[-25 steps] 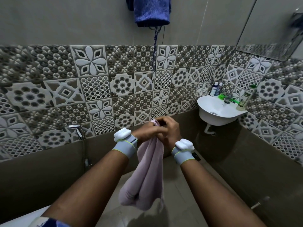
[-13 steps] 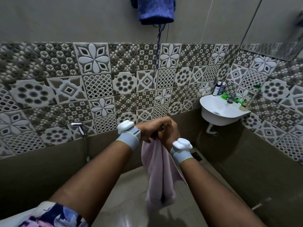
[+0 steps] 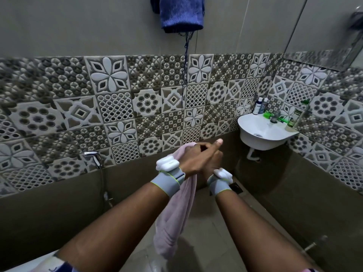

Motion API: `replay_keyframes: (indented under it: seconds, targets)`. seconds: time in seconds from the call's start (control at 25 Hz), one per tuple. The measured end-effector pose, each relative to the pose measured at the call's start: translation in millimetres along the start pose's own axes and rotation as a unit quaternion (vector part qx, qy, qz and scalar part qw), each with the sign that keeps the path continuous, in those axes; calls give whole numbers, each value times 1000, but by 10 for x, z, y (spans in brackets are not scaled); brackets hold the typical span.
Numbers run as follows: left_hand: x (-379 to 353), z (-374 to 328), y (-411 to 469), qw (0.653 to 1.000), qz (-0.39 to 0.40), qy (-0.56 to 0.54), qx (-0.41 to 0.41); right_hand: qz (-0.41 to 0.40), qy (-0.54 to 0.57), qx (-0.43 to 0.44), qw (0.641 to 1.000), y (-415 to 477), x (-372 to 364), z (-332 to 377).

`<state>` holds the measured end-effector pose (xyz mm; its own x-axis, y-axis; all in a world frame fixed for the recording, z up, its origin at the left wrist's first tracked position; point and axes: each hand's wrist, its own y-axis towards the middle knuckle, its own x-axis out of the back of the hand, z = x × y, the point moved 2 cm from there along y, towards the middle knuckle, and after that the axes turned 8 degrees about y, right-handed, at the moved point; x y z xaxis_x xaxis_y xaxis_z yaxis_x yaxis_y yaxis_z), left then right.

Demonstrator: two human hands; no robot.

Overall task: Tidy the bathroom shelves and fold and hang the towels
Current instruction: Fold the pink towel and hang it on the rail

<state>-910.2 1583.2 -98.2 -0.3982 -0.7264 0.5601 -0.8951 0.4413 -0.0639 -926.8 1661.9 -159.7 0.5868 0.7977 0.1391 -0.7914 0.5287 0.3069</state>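
A pale pink towel (image 3: 176, 216) hangs in a long bunch from my two hands at the middle of the view. My left hand (image 3: 196, 156) lies on top, fingers stretched to the right, with the towel's upper edge showing past its knuckles. My right hand (image 3: 213, 163) is tucked under the left one and mostly hidden; it grips the towel from below. A dark blue towel (image 3: 181, 13) hangs high on the grey wall above, with loose threads trailing down.
A white corner sink (image 3: 263, 134) at the right carries several bottles (image 3: 260, 106) and a green tube on its rim. A mirror (image 3: 334, 30) sits at the upper right. A chrome spray hose (image 3: 96, 157) hangs on the patterned tile wall at the left.
My left hand has crossed over the right, fingers stretching right. The pink towel has swung left and now hangs under my left wrist.
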Motion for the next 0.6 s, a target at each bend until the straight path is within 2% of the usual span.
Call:
replay_keyframes:
  seconds: [0.08, 0.16, 0.2, 0.24, 0.36, 0.48, 0.6]
  targets:
    - [162, 105, 73, 996, -85, -35, -7, -4, 35, 21, 999, 76, 100, 88]
    - [371, 306, 126, 983, -185, 12, 18, 36, 119, 15, 992, 143, 161, 183]
    - [450, 406, 156, 978, -205, 30, 8, 54, 145, 7, 988, 171, 142, 217]
    - [506, 503, 191, 977, -205, 50, -17, 73, 175, -5, 982, 213, 119, 247]
    - [589, 624, 185, 982, -139, 91, -90, 125, 249, -73, 958, 309, 115, 360]
    - [629, 630, 230, 973, -132, 124, -144, 182, 282, -138, 932, 410, 193, 405]
    - [612, 658, 329, 970, -116, 162, -141, 197, 312, -151, 917, 523, 274, 455]
